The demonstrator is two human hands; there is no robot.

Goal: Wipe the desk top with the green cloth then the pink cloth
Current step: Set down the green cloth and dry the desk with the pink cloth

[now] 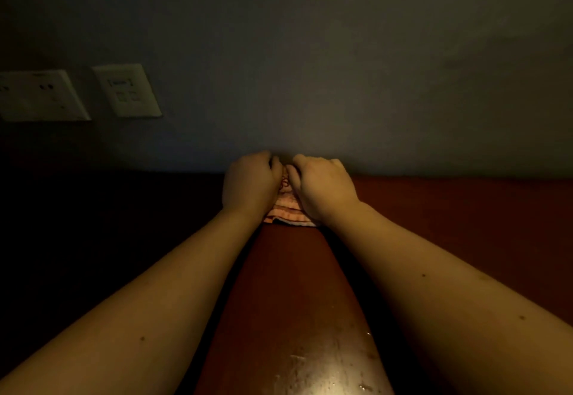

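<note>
Pressing both hands, left point(249, 182) and right point(321, 188), I grip the soft striped pink cloth point(286, 210) on the glossy reddish tabletop point(288, 286).

Glossy reddish wooden desk top point(288, 286), soft striped terry pink cloth point(286, 208).

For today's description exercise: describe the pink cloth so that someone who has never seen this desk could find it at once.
Start at the reddish-brown desk and follow it to its far edge, where it meets the grey wall. There, the left hand and right hand press side by side on the pink cloth. It is the only soft, striped thing on the desk.
</note>
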